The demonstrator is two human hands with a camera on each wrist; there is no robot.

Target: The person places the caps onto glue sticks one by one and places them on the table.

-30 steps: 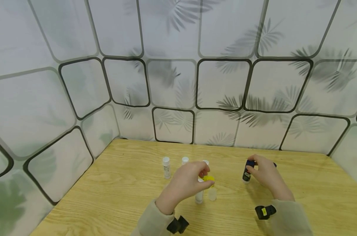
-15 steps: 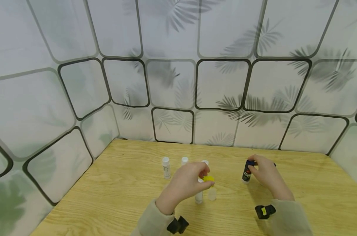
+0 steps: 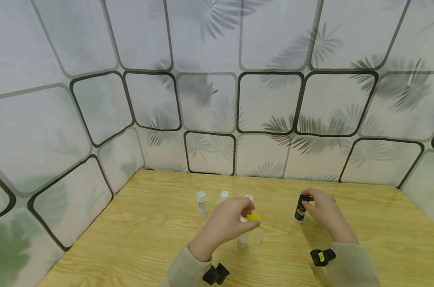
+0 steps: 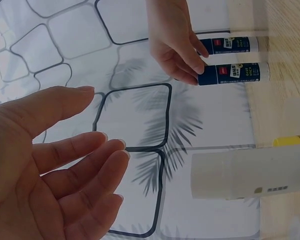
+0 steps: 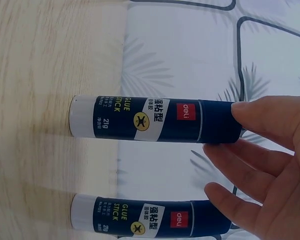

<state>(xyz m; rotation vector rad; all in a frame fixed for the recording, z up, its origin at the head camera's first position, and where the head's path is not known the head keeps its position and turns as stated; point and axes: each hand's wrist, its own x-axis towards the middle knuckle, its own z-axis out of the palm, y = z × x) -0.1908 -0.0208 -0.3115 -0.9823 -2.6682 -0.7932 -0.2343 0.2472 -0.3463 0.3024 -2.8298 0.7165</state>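
Observation:
My right hand (image 3: 322,209) pinches the dark blue cap of a glue stick (image 5: 140,120) between thumb and fingers; the stick stands upright on the table. A second glue stick (image 5: 150,217) stands beside it, near the lower fingers in the right wrist view and mostly hidden by the hand in the head view. My left hand (image 4: 65,160) hovers with relaxed, slightly bent fingers and holds nothing. Close to it stand a white tube (image 4: 240,172) and a small translucent container (image 3: 258,236) with a yellow top (image 3: 253,217), both partly covered by the hand in the head view.
White-capped tubes stand farther back: one at the left (image 3: 202,204), a middle tube (image 3: 224,195) and another tube (image 3: 249,197), the last two partly behind the left hand. The wooden table (image 3: 141,227) meets a patterned curtain (image 3: 210,103) at the back and left.

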